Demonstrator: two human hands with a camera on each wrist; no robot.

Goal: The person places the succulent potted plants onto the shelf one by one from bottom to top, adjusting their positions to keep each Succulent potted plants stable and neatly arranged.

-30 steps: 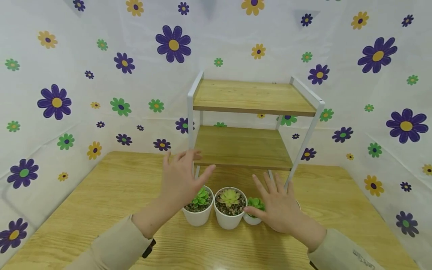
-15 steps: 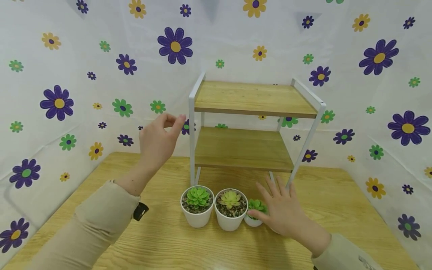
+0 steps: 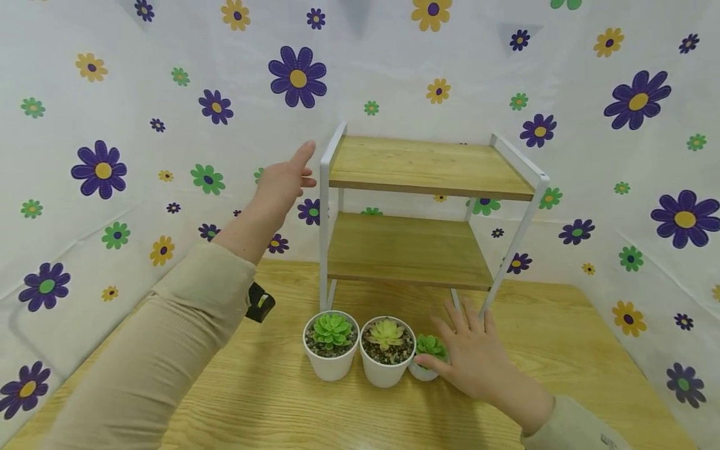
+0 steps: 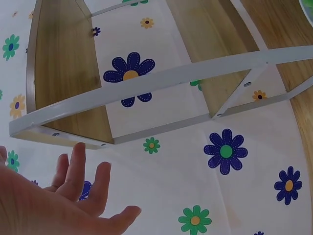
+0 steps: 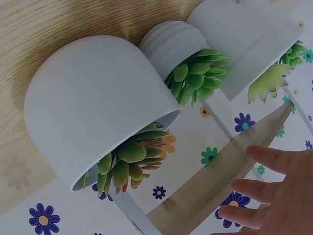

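A two-tier shelf rack (image 3: 427,165) with wooden boards and a white metal frame (image 4: 161,81) stands at the middle back. My left hand (image 3: 281,187) is raised beside its upper left corner, fingers loosely bent and holding nothing. In the left wrist view its fingertips are close to the frame's end. My right hand (image 3: 475,362) spreads its fingers above the right end of a row of potted succulents. Under it, hidden in the head view, is a rounded white pot (image 5: 98,107) with a reddish-green succulent (image 5: 129,156). Beside that sits a small ribbed pot (image 5: 173,46) with a green succulent.
Two larger white pots stand left of the small one: a bright green succulent (image 3: 332,331) and a yellowish succulent (image 3: 385,334). All are on a wooden table (image 3: 270,400) in front of the rack. A white flower-patterned cloth (image 3: 371,62) surrounds the table at back and sides.
My left hand has risen from above the leftmost pots to the rack's upper left corner. My right hand has stayed nearly where it was, over the right end of the row.
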